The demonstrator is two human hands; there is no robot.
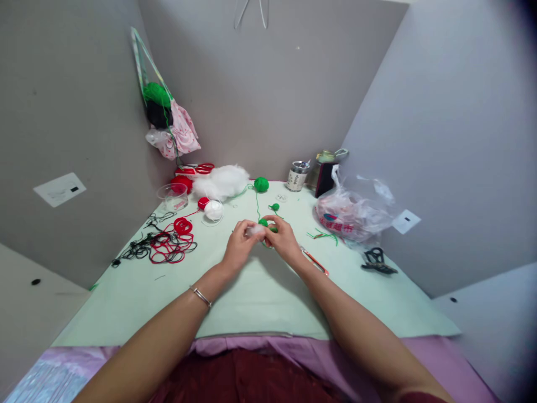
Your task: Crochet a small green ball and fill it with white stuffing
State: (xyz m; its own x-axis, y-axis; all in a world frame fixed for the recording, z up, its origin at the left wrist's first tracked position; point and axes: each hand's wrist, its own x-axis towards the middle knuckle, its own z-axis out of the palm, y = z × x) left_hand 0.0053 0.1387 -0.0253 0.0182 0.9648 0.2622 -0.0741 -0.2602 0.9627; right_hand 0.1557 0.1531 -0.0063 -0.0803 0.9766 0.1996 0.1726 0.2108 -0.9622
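Note:
Above the middle of the pale green table my two hands meet. My left hand (238,244) is closed, its fingertips pinching a small tuft of white stuffing (255,230). My right hand (284,238) is closed on a small green crocheted piece (263,223), which touches the tuft; the fingers cover part of it. A strand of green yarn (257,204) runs from the piece back to a green yarn ball (261,184). Just behind the right hand lies a small green ball (275,207) with a tail of yarn.
A white stuffing heap (222,182), red scissors (203,168) and a clear cup (174,197) stand back left. Tangled red and black yarn (172,243) lies left. To the right are a plastic bag (352,210), a black hair claw (378,261) and an orange-handled tool (315,261).

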